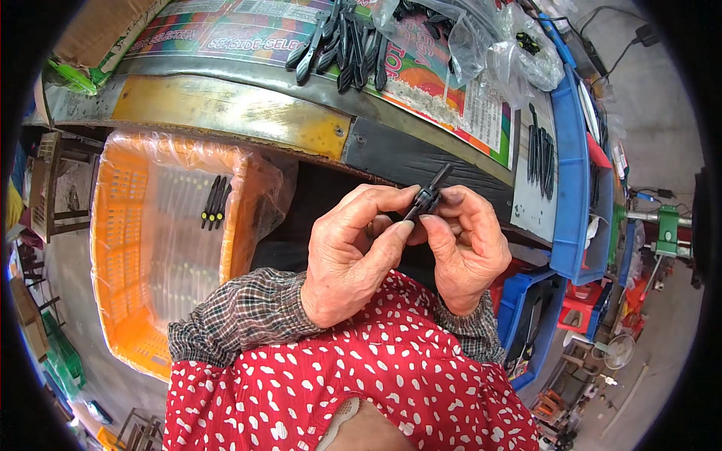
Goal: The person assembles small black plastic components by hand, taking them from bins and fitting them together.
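Note:
My left hand point(353, 252) and my right hand point(468, 244) meet in front of my chest, below the table's edge. Together they pinch a small black plastic part point(427, 195) that sticks up between the fingertips of both hands. A heap of similar long black plastic parts point(342, 45) lies on the table above my hands. Two or three finished black pieces point(214, 203) rest inside the orange crate at my left.
An orange crate point(120, 248) lined with clear plastic stands at my left. Blue bins point(570, 150) sit at the right, with a row of black parts point(540, 154) beside them. Clear plastic bags point(496, 37) lie on the table. A metal table edge point(233, 105) runs across.

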The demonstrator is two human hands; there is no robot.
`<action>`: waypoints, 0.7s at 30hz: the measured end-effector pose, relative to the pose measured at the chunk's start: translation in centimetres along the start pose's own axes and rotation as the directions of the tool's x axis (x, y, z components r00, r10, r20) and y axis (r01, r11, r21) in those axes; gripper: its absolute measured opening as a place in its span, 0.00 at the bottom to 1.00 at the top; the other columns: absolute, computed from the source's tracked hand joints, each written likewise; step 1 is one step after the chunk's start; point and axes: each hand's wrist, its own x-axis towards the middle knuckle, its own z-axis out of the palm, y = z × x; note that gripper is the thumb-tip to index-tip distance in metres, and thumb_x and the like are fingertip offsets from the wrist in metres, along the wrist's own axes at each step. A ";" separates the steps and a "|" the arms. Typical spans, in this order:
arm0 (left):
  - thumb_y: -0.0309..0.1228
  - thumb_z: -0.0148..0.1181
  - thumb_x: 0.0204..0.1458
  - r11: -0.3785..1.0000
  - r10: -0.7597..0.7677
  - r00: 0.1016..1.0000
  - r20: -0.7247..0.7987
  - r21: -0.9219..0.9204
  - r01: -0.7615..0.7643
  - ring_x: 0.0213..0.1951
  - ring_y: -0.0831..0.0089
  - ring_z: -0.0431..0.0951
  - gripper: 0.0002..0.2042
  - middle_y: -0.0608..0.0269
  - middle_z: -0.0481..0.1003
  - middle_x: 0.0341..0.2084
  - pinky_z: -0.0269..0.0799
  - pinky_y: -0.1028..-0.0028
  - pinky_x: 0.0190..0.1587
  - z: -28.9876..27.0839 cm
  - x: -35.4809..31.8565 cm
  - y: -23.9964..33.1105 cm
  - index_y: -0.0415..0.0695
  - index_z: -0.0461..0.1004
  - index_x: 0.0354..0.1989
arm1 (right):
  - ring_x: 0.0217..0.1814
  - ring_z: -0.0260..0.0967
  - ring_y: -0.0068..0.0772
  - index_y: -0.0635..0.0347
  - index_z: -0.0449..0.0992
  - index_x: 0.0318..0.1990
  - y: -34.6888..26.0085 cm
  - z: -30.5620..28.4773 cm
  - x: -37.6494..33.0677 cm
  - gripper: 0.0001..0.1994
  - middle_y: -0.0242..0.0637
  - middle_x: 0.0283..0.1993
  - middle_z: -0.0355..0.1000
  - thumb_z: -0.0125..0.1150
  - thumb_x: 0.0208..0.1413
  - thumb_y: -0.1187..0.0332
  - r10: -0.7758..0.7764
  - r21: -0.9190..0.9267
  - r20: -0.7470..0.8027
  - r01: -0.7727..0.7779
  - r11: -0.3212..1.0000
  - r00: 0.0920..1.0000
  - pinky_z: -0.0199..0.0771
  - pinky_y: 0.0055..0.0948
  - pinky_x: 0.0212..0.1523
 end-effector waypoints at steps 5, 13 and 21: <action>0.15 0.50 0.52 1.000 0.004 1.000 -0.006 -0.011 -0.004 0.30 0.82 0.73 0.14 0.58 0.68 0.40 0.68 0.85 0.28 -0.1 0.1 -0.3 0.32 0.69 0.48 | 0.31 0.73 0.23 0.72 0.70 0.44 0.3 0.0 0.2 0.16 0.39 0.34 0.74 0.64 0.48 0.78 0.016 -0.021 -0.010 -0.016 1.000 1.000 0.76 0.21 0.29; 0.15 0.48 0.54 0.999 0.023 1.000 0.000 0.034 -0.023 0.24 0.87 0.67 0.14 0.64 0.69 0.38 0.61 0.86 0.23 -0.1 0.2 -0.4 0.33 0.68 0.49 | 0.26 0.72 0.22 0.68 0.71 0.39 0.9 0.4 0.4 0.14 0.37 0.29 0.73 0.66 0.48 0.72 -0.048 -0.184 -0.032 0.041 0.982 0.998 0.73 0.21 0.27; 0.15 0.48 0.54 0.998 0.019 1.000 0.002 0.056 -0.019 0.24 0.86 0.66 0.14 0.66 0.69 0.34 0.61 0.86 0.23 -0.3 0.2 -0.6 0.34 0.68 0.50 | 0.20 0.70 0.30 0.67 0.71 0.34 1.1 0.7 1.4 0.10 0.37 0.22 0.69 0.62 0.51 0.69 -0.257 -0.384 0.021 0.245 0.890 0.966 0.68 0.25 0.22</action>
